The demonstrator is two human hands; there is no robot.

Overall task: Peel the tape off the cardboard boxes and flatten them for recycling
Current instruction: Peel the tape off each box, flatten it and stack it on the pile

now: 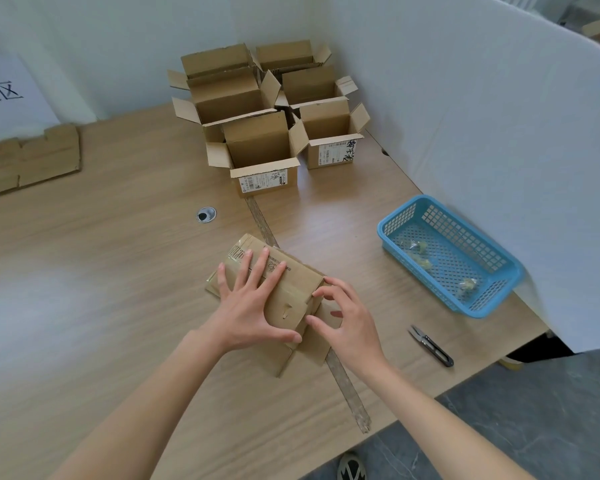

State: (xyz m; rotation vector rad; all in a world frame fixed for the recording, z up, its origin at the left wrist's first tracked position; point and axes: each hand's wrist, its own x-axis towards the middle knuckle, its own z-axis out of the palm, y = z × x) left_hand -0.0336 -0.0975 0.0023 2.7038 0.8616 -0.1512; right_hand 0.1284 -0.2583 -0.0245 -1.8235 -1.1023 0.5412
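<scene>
One flattened box lies at the table's near middle, its long axis running from 10 o'clock far to 4 o'clock near. The left hand presses flat on it, fingers spread and straight. The right hand, fingers curled, picks at the box's edge at 3 o'clock. Six open boxes stand clustered at 12 o'clock. One flat cardboard sheet lies at 10 o'clock. One blue basket at 2 o'clock holds three tape wads. One pair of snips lies at 4 o'clock.
</scene>
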